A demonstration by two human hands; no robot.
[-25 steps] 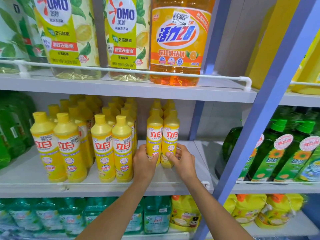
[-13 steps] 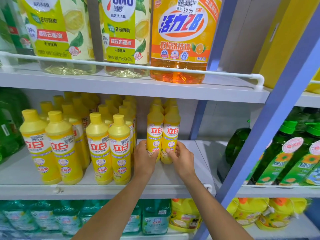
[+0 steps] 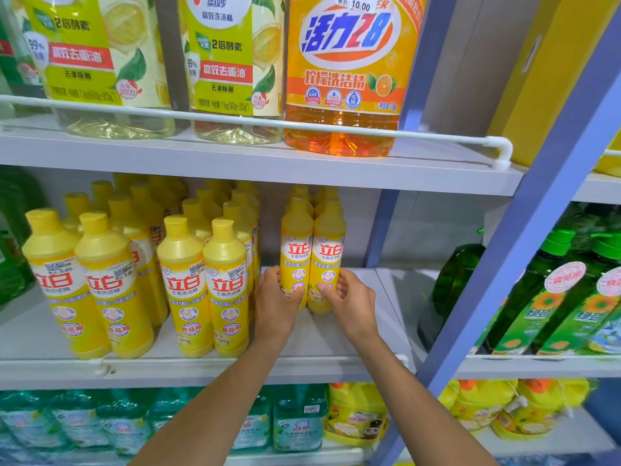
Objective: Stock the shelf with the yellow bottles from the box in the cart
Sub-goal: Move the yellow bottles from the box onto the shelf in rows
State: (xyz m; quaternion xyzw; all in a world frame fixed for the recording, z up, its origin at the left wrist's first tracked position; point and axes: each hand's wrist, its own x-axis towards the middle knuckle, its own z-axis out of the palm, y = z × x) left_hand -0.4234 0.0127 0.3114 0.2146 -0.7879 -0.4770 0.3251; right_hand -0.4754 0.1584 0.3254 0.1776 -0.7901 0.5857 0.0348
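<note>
Two yellow bottles stand side by side, upright, toward the right of the middle shelf (image 3: 356, 334). My left hand (image 3: 276, 301) grips the left yellow bottle (image 3: 296, 250) near its base. My right hand (image 3: 353, 297) grips the right yellow bottle (image 3: 328, 253) the same way. More yellow bottles stand behind this pair. Several rows of the same yellow bottles (image 3: 188, 280) fill the shelf to the left. The box and the cart are out of view.
Large lemon-label bottles (image 3: 228, 62) and an orange bottle (image 3: 342, 72) stand on the shelf above behind a white rail (image 3: 437, 137). A blue upright (image 3: 524, 250) divides off green bottles (image 3: 551, 290) at right. Teal and yellow packs (image 3: 356, 415) fill the shelf below.
Both hands have kept their hold on the two bottles and pushed them slightly deeper onto the shelf. The view has tilted down and moved a little closer.
</note>
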